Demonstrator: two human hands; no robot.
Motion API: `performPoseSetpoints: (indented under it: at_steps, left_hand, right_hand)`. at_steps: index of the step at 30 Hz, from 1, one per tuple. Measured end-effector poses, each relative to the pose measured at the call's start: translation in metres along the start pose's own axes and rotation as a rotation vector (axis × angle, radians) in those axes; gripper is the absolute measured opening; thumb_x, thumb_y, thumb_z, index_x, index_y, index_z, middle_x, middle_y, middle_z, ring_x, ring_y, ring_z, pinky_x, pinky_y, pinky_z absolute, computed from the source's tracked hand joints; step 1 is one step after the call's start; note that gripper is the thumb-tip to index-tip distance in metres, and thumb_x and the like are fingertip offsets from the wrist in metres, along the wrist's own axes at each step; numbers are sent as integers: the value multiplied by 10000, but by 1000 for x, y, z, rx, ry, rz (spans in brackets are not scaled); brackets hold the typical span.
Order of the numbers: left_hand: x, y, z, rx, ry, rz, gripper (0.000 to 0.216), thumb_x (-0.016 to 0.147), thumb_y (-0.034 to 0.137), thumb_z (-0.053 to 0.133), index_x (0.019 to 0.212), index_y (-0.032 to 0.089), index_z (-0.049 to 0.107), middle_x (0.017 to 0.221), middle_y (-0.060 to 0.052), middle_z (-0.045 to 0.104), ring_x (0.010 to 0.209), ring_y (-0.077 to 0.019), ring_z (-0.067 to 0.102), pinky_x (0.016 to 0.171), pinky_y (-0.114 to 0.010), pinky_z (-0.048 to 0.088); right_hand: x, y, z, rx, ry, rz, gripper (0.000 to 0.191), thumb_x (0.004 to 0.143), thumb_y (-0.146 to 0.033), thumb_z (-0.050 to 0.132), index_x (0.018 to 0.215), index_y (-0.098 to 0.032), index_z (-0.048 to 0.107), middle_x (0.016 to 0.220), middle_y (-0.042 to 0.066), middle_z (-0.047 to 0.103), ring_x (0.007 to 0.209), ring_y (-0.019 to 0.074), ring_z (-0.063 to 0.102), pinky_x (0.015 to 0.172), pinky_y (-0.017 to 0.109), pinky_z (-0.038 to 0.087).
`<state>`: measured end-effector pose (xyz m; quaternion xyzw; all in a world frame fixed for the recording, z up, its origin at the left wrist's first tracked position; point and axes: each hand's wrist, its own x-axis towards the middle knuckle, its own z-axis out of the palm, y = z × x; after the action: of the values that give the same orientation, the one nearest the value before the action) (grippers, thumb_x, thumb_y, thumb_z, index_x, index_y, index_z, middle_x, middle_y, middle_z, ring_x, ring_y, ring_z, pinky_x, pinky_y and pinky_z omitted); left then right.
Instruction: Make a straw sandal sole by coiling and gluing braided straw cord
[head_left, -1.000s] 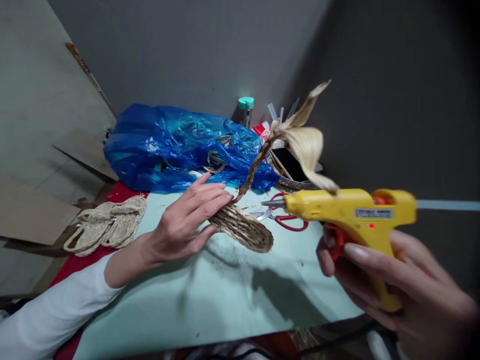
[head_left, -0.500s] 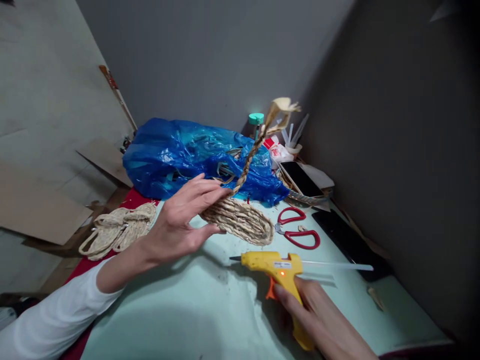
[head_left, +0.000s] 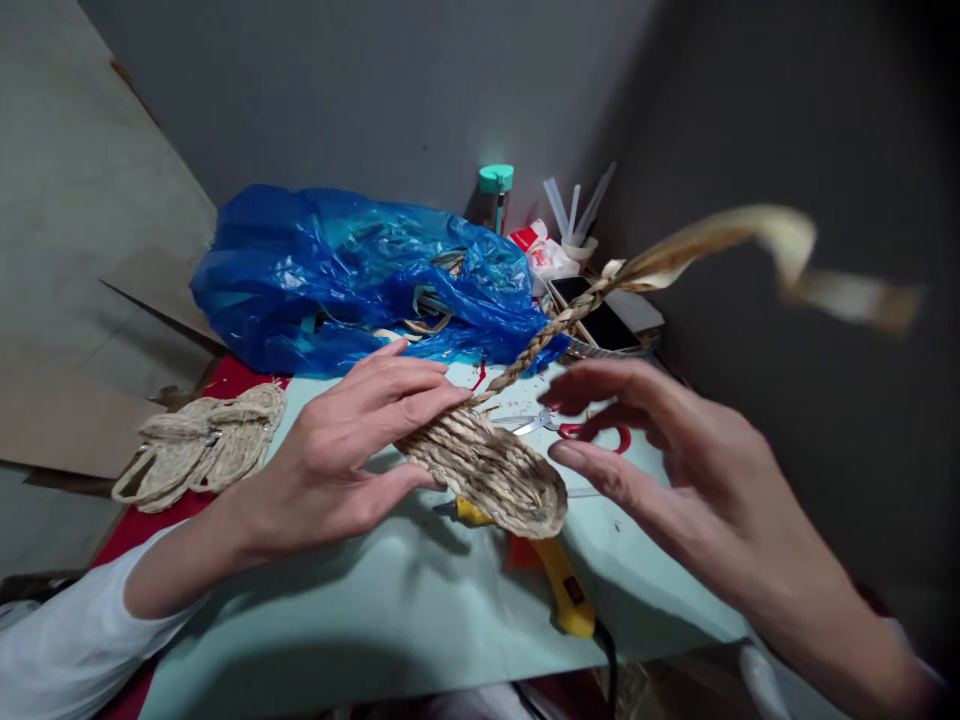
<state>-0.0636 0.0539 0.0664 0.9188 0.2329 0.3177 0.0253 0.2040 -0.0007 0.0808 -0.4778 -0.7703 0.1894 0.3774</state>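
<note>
My left hand [head_left: 360,440] grips one end of an oval coil of braided straw [head_left: 502,470], thumb below and fingers on top. From the coil a loose straw braid [head_left: 551,335] rises to the right, its unbraided tail blurred by motion. My right hand [head_left: 675,470] is open to the right of the coil, fingers curved and apart, holding nothing. Beneath the coil a yellow hot glue gun [head_left: 568,590] lies on the table, its body partly hidden. Red-handled scissors [head_left: 619,436] lie behind my right fingers, partly covered.
A blue plastic bag [head_left: 337,270] fills the table's back. Bundled straw braid [head_left: 202,440] lies on red cloth at left. A green-lidded jar [head_left: 496,185], a cup of glue sticks [head_left: 577,245] and a phone [head_left: 600,320] stand or lie back right. A grey wall rises behind.
My right hand has let go of the glue gun, which now lies under the coil, and has moved up and opened. The braid has swung down to the right. The view has shifted.
</note>
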Motion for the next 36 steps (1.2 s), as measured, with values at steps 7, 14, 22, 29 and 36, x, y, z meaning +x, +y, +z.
performPoseSetpoints:
  at_steps: [7,14,22,29,36]
  left_hand:
    - [0,1,5,-14,-12,39,423,862,181,653,1278,164,576,1207,-125,688,1166,-269,642,1140,-532,432]
    - [0,-3,9,-36,-54,18,422,853,159,645,1270,143,587,1206,-138,690,1174,-267,642,1148,-543,424]
    - [0,-5,13,-67,-97,-32,419,850,163,681,1258,123,597,1221,-149,687,1196,-254,628,1167,-539,393]
    - [-1,-9,19,-60,-99,-29,392,842,143,683,1230,131,623,1183,-125,697,1197,-255,625,1189,-523,364]
    - [-2,-9,25,-41,-105,-43,396,866,175,672,1253,163,591,1173,-115,701,1201,-255,624,1160,-532,398]
  right_hand:
    - [27,-3,16,459,-93,-19,149,942,-215,677,1089,-214,654,1091,11,646,995,168,639,849,238,545]
    - [32,16,29,525,-47,-6,76,913,-150,704,982,-156,675,963,-4,677,922,121,656,828,186,544]
    - [23,28,38,583,-19,-34,78,911,-126,697,960,-178,666,956,-5,684,937,138,667,846,240,560]
    - [24,38,38,596,-74,5,62,889,-179,737,909,-196,681,917,-18,694,886,127,673,823,225,544]
    - [25,48,41,651,-134,41,81,895,-143,719,929,-200,673,923,-21,681,894,139,664,820,244,535]
